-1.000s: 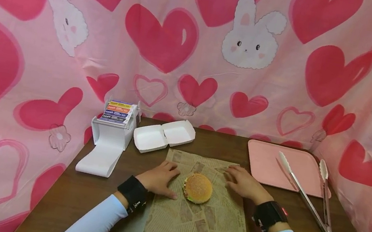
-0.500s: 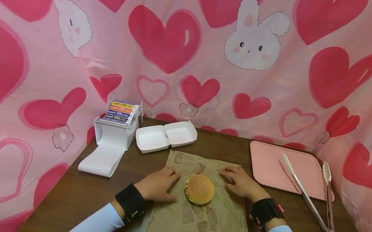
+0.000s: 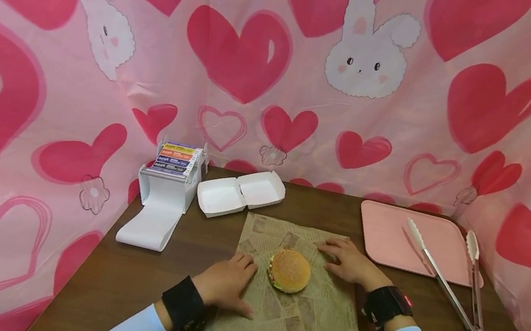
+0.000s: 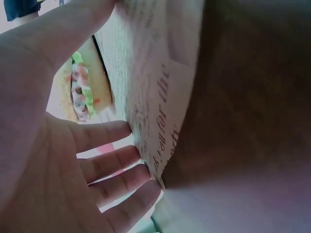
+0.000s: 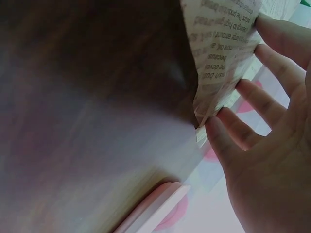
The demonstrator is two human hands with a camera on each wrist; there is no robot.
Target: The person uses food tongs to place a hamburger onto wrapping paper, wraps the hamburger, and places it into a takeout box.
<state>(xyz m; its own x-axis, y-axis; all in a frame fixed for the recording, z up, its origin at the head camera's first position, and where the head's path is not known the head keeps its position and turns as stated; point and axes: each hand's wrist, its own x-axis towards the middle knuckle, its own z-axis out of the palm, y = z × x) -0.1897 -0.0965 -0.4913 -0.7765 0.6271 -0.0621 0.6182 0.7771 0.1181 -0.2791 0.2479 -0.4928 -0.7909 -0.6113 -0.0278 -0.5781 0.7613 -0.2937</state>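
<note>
A hamburger with a sesame bun rests on a sheet of newsprint-patterned wrapping paper; lettuce and filling show at its side in the left wrist view. My left hand touches the paper's left edge with its fingertips, thumb toward me, fingers spread and lightly bent. On the other side, my right hand rests its fingertips on the paper's upper right part. In the right wrist view the fingers lie on the paper near its edge. Neither hand touches the hamburger.
Behind the paper lies an opened white burger box. A white label dispenser with a hanging strip stands at the back left. Metal tongs lie partly on a pink tray at the right. A heart-patterned cloth encloses the table.
My left hand has slid toward me along the paper's left edge. My right hand has shifted slightly inward on the paper. The hamburger stays in place on the sheet; the head view has shifted a little.
</note>
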